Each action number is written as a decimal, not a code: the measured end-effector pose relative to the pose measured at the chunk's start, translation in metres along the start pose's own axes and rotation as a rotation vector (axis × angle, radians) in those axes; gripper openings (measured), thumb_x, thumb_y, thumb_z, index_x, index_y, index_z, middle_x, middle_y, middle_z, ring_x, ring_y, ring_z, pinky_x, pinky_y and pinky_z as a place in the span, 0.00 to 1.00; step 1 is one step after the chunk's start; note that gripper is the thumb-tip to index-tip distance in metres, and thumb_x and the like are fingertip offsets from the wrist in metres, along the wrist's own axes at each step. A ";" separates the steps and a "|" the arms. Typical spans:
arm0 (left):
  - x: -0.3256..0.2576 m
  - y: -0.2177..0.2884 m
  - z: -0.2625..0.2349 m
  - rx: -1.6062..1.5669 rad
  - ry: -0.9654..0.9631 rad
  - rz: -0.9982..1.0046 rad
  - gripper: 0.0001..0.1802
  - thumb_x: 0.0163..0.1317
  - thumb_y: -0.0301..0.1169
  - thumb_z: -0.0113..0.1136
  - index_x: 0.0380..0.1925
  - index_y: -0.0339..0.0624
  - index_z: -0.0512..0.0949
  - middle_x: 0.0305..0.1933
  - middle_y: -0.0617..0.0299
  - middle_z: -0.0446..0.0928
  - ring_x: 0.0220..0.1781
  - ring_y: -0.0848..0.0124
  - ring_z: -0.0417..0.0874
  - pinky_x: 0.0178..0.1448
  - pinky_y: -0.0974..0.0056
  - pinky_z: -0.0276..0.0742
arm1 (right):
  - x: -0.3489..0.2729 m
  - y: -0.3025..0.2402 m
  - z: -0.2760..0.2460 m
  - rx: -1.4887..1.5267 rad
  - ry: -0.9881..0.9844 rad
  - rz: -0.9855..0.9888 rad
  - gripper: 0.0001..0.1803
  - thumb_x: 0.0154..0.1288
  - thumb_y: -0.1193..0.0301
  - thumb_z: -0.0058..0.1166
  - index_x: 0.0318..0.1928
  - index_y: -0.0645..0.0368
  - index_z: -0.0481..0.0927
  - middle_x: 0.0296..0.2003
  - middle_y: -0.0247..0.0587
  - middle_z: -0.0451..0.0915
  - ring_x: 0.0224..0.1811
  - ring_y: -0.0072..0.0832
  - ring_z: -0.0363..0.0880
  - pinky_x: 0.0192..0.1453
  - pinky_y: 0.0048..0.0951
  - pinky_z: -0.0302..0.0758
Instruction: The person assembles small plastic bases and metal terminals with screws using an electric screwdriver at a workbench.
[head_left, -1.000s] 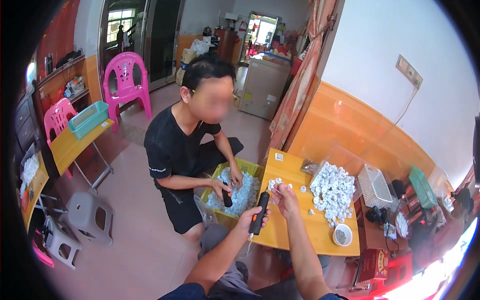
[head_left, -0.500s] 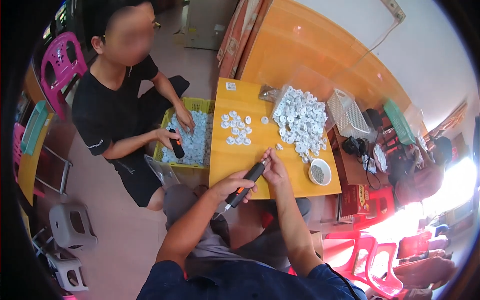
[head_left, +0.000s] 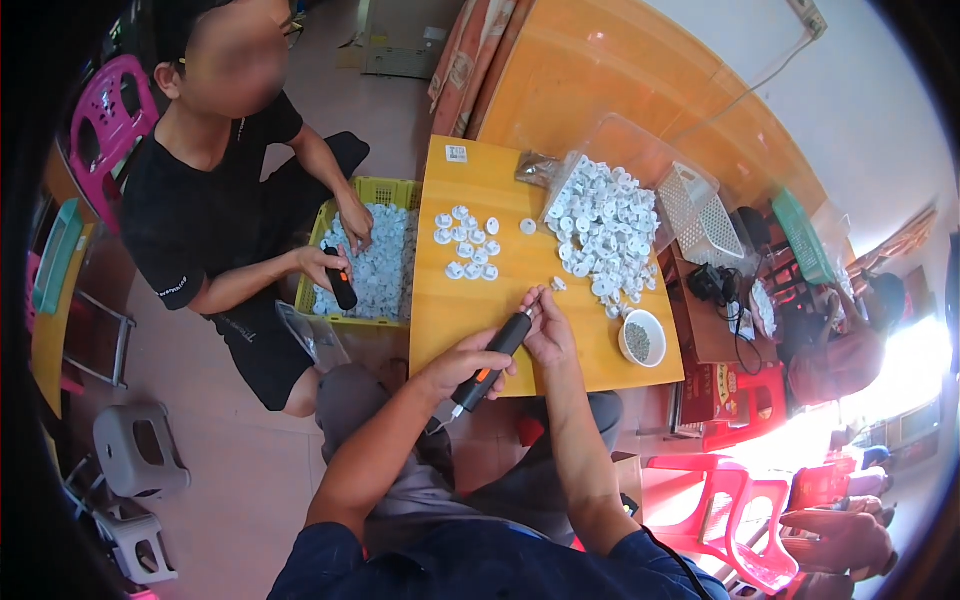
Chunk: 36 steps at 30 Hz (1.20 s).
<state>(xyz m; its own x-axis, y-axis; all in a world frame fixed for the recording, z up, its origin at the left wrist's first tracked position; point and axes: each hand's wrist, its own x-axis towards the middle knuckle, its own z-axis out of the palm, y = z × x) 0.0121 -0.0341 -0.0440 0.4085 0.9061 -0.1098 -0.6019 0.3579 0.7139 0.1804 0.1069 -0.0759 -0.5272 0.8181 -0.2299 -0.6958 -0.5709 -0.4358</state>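
Observation:
My left hand [head_left: 460, 366] is closed around a black electric screwdriver [head_left: 506, 342] with an orange switch. The tool slants over the table's front edge, its tip at the fingers of my right hand [head_left: 549, 332]. Those fingers are pinched together by the tip; what they hold is too small to make out. Just beyond them lies a single white round plastic part [head_left: 558, 284]. A white bowl [head_left: 655, 357] of small metal screws [head_left: 637, 343] stands right of my right hand. To the far left, several white parts [head_left: 465, 236] are laid out in loose rows.
A clear bin [head_left: 625, 143] lies tipped with a heap of white parts [head_left: 603, 225] spilling onto the yellow table [head_left: 455, 325]. On the left, a co-worker [head_left: 215, 190] holds another black screwdriver [head_left: 341, 284] and reaches into a yellow crate [head_left: 402, 192] of parts. A white basket [head_left: 700, 210] stands right.
The view has shifted slightly, with the table higher in it. My hands keep nearly the same pose at the screwdriver tip. The co-worker's hand in the crate has moved a little.

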 end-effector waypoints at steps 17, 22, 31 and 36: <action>-0.008 0.003 -0.002 -0.062 0.010 -0.041 0.22 0.67 0.30 0.57 0.59 0.38 0.66 0.42 0.55 0.78 0.30 0.70 0.82 0.30 0.65 0.83 | -0.004 -0.006 0.003 -0.183 -0.142 0.023 0.09 0.77 0.64 0.52 0.45 0.56 0.79 0.39 0.36 0.83 0.42 0.28 0.84 0.50 0.34 0.83; -0.009 0.003 0.001 0.003 0.054 -0.064 0.20 0.66 0.30 0.59 0.55 0.36 0.68 0.39 0.55 0.80 0.26 0.71 0.83 0.26 0.66 0.83 | -0.014 -0.022 0.007 -0.501 -0.093 0.060 0.09 0.76 0.64 0.53 0.44 0.56 0.79 0.40 0.35 0.83 0.42 0.27 0.84 0.49 0.31 0.83; -0.008 0.000 0.002 0.095 0.040 -0.055 0.25 0.65 0.27 0.60 0.61 0.38 0.65 0.41 0.57 0.79 0.26 0.72 0.83 0.26 0.67 0.83 | -0.017 -0.013 0.009 -0.368 -0.125 0.059 0.09 0.76 0.64 0.54 0.45 0.55 0.79 0.39 0.35 0.84 0.41 0.29 0.85 0.45 0.30 0.85; -0.007 0.000 0.007 0.074 0.055 -0.012 0.25 0.63 0.28 0.63 0.58 0.38 0.67 0.35 0.58 0.80 0.24 0.72 0.83 0.24 0.68 0.81 | -0.017 -0.005 0.008 -0.317 -0.070 0.016 0.09 0.75 0.64 0.54 0.47 0.55 0.79 0.40 0.34 0.84 0.43 0.28 0.85 0.47 0.31 0.85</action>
<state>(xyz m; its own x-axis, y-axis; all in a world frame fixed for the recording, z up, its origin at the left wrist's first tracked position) 0.0143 -0.0426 -0.0386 0.3754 0.9138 -0.1548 -0.5439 0.3524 0.7615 0.1890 0.0951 -0.0624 -0.5770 0.7958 -0.1835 -0.5065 -0.5250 -0.6840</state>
